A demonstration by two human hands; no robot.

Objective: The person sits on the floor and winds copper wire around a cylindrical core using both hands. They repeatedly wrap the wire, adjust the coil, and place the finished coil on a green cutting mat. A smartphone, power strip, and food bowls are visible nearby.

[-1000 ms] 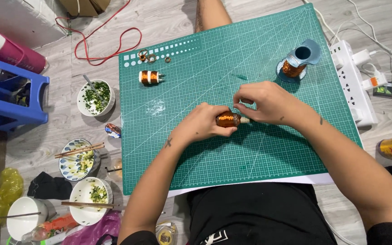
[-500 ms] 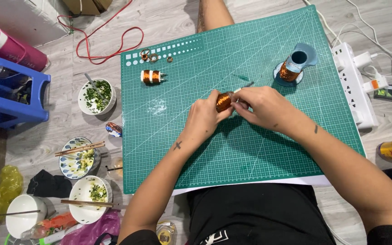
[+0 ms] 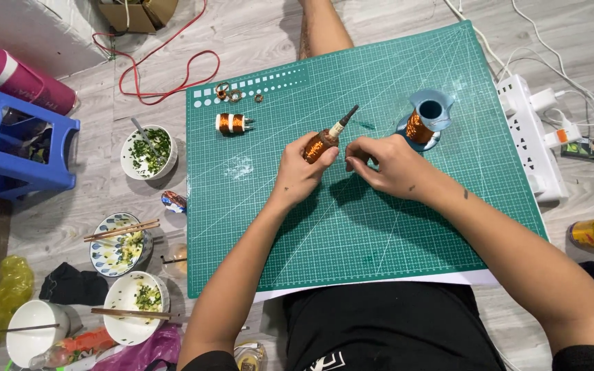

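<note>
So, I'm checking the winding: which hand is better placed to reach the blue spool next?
Probably the right hand: it lies just beside the blue spool, while the left hand holds the copper-wound rod.

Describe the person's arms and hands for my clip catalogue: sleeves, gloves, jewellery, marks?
Both forearms are bare; black short sleeves show only at the bottom edge. The left hand and right hand wear no gloves, rings or watch. Small dark marks, perhaps tattoos, dot both wrists and the right forearm.
</note>
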